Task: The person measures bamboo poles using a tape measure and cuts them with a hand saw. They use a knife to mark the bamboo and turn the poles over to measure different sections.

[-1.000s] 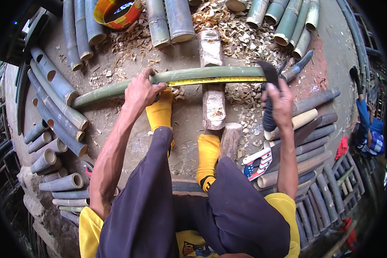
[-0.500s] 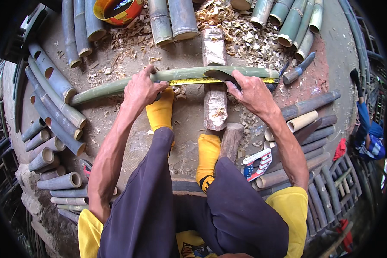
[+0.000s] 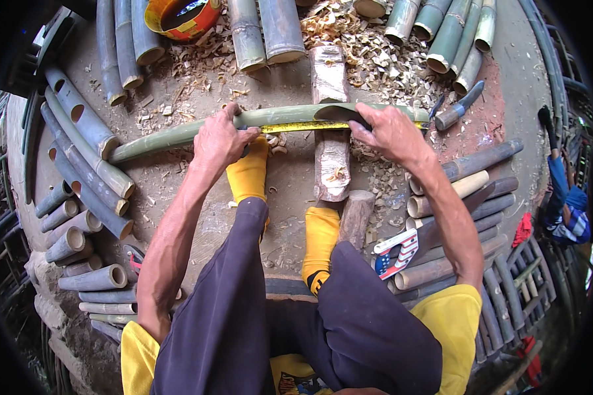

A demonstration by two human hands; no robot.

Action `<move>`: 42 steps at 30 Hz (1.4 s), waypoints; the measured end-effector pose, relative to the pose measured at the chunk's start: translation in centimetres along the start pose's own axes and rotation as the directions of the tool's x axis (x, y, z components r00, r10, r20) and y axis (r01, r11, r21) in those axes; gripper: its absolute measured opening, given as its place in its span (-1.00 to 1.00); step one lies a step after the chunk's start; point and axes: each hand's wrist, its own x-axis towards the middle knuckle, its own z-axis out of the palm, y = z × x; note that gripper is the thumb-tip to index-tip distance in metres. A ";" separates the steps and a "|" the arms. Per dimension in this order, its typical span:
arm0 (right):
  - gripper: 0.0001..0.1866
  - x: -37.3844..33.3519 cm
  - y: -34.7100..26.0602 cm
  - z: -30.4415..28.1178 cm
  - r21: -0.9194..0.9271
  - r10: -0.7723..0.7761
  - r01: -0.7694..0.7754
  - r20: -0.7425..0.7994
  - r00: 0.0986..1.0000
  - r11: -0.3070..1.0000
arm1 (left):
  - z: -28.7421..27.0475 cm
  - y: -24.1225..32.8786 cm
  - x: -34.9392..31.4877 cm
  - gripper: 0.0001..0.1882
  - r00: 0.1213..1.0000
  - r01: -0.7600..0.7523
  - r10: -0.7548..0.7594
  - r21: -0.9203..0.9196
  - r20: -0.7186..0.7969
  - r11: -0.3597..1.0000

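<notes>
A long green bamboo pole (image 3: pixel 158 136) lies crosswise in front of me, over an upright-running wooden block (image 3: pixel 331 164). Along its near edge stretches a yellow measuring tape (image 3: pixel 290 126). My left hand (image 3: pixel 224 136) is closed around the dark case of the tape measure, its fingers against the pole; the palm hides most of the case. In my right hand (image 3: pixel 390 135) is a knife (image 3: pixel 335 112) with a broad dark blade, which points left over the pole and tape. Its handle is hidden by my fingers.
Bamboo pieces with cut holes (image 3: pixel 79 115) lie at the left. More bamboo tubes (image 3: pixel 487 158) and a handsaw (image 3: pixel 398 251) lie at the right, with a dark-headed tool (image 3: pixel 460 105) beyond. Wood shavings (image 3: pixel 375 59) and an orange container (image 3: pixel 201 27) are at the back.
My right hand has shifted slightly to the right with the knife. The left hand, tape and pole stay nearly where they were; the whole view has moved a little.
</notes>
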 end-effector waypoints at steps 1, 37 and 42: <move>-0.74 0.8 0.1 -0.4 -0.019 0.000 0.001 0.067 0.998 1.000 | 0.3 -0.5 0.0 -0.43 0.999 0.003 -0.003 -0.006 -0.032 1.000; -0.43 -13.1 30.6 13.8 0.300 0.800 -0.849 -0.561 0.211 0.434 | 3.1 -9.7 -6.5 -0.71 0.995 -0.081 0.099 -0.523 0.006 0.848; -0.35 -13.6 31.3 13.0 0.482 0.907 -0.825 -0.414 0.080 0.293 | 1.7 -8.2 -5.5 -0.74 0.985 -0.166 0.173 -0.404 -0.021 0.900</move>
